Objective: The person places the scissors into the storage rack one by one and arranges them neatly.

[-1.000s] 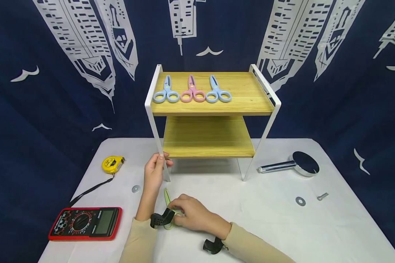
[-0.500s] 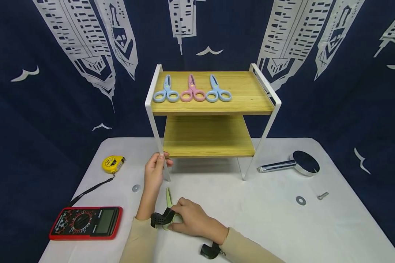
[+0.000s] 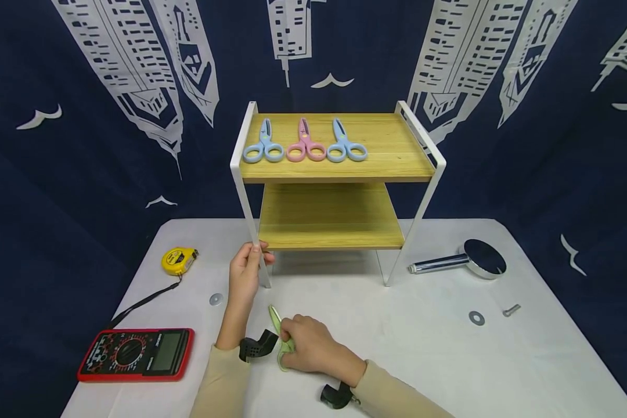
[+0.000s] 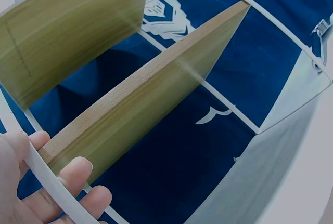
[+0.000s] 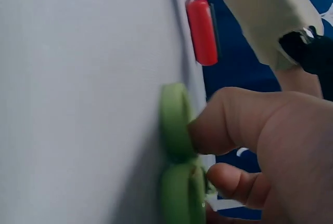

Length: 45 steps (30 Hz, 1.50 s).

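Note:
My left hand [image 3: 245, 270] grips the front left white leg [image 3: 254, 241] of a two-tier wooden shelf [image 3: 392, 157]; in the left wrist view its fingers [image 4: 73, 177] curl round that leg [image 4: 52, 185]. My right hand [image 3: 305, 345] pinches the handles of green scissors [image 3: 281, 342] lying on the white table, blade pointing away toward the shelf. The right wrist view shows fingertips [image 5: 223, 130] pressed on the green handle loops [image 5: 177, 122]. Two blue scissors [image 3: 263, 145] [image 3: 345, 145] and a pink pair [image 3: 305, 145] lie on the top tier.
A red multimeter [image 3: 136, 354] lies front left, with a yellow tape measure [image 3: 179, 260] and a washer [image 3: 216, 299] behind it. To the right lie a chrome shower head [image 3: 462, 261], another washer [image 3: 476, 318] and a bolt [image 3: 511, 310]. The lower tier [image 3: 329, 220] holds nothing.
My right hand has slid the green scissors a little to the right and turned the blade tip rightward. The left hand has stayed on the shelf leg.

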{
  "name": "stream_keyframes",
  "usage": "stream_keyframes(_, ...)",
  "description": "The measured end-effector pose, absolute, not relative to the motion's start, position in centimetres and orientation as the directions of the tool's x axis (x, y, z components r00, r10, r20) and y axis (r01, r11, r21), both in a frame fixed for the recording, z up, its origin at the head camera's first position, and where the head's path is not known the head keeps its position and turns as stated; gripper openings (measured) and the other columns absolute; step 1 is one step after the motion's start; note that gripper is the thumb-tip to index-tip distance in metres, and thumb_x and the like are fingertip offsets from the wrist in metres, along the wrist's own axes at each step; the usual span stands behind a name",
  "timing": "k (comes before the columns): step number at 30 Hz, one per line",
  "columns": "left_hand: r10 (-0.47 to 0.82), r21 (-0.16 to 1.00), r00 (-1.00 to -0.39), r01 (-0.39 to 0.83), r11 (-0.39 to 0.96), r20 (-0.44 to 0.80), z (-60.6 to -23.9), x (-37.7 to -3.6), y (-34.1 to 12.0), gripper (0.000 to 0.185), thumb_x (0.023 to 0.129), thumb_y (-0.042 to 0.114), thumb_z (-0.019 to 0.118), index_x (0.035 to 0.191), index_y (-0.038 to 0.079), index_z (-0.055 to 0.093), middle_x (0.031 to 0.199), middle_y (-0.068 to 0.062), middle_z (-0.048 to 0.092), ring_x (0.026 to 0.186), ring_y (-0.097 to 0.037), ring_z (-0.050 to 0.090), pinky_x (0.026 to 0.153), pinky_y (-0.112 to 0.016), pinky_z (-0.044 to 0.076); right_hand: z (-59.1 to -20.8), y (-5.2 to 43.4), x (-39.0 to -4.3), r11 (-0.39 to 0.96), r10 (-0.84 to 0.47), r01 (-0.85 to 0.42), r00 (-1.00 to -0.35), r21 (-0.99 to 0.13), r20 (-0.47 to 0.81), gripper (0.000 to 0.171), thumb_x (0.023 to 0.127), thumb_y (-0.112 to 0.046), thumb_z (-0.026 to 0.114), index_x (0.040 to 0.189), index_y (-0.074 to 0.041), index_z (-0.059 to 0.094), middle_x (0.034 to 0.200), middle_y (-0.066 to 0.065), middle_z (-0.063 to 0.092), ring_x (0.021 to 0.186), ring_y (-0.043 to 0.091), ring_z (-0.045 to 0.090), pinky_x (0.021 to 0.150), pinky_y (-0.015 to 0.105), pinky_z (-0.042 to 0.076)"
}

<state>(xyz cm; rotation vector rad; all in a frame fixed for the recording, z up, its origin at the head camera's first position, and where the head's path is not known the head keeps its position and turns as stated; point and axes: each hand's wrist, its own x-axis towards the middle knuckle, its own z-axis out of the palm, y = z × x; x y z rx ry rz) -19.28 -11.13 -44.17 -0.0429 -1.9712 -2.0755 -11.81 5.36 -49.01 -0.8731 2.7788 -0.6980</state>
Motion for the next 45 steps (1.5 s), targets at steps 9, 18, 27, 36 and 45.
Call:
stream_keyframes(9,-0.193,0.977,-0.961,0.209,-0.041,0.198,-44.2,-19.3,-11.1,0.03,0.109,0.013,0.044,0.114,-0.012,0.06,0.072,0.016,0.067,0.076,-0.004,0.066,0.086,-0.023,0.047,-47.6,8.9,-13.3,0.634,-0.602,-0.351,-0.783,-0.688,-0.156,0.034,0.07,-0.002,0.075,0.092,-0.015,0.054,0.07,-0.009,0.041,0.063,0.004,0.038,0.058,0.019,0.031)
stream_keyframes(18,-0.192,0.98,-0.963,0.198,-0.034,0.188,-44.2,-19.4,-11.1,0.03,0.109,0.015,0.044,0.113,-0.01,0.06,0.073,0.014,0.068,0.077,-0.005,0.067,0.088,-0.023,0.049,-46.2,13.7,-14.4,0.573,-0.637,-0.286,-0.745,-0.768,-0.198,0.021,0.076,0.005,0.07,0.093,-0.007,0.073,0.071,-0.01,0.056,0.061,0.002,0.044,0.061,0.019,0.039)
stream_keyframes(27,-0.188,0.979,-0.963,0.204,-0.027,0.196,-44.3,-19.4,-11.2,0.031,0.11,0.016,0.044,0.115,-0.011,0.06,0.073,0.014,0.068,0.077,-0.004,0.067,0.089,-0.024,0.048,-39.9,18.5,-14.8,0.394,-0.663,-0.265,-0.745,-0.88,-0.072,0.025,0.085,0.007,0.067,0.109,0.008,0.071,0.066,0.003,0.063,0.056,0.003,0.052,0.052,0.022,0.045)
stream_keyframes(36,-0.191,0.975,-0.957,0.222,-0.007,0.217,-44.2,-19.5,-11.1,0.031,0.11,0.015,0.044,0.114,-0.011,0.06,0.073,0.015,0.069,0.075,-0.001,0.067,0.084,-0.023,0.046,-28.7,21.9,-14.4,0.316,-0.629,-0.504,-0.746,-0.804,0.221,0.023,0.087,0.008,0.071,0.11,0.005,0.071,0.084,-0.007,0.064,0.063,0.006,0.056,0.052,0.025,0.047)
stream_keyframes(45,-0.193,0.976,-0.958,0.217,-0.01,0.211,-44.0,-19.3,-11.1,0.031,0.11,0.015,0.044,0.114,-0.011,0.06,0.073,0.012,0.07,0.074,-0.003,0.068,0.082,-0.024,0.046,-20.0,21.6,-16.4,0.608,-0.334,-0.436,-0.898,-0.664,0.285,0.027,0.087,0.001,0.074,0.114,-0.001,0.074,0.079,0.001,0.073,0.062,0.014,0.066,0.057,0.021,0.053)
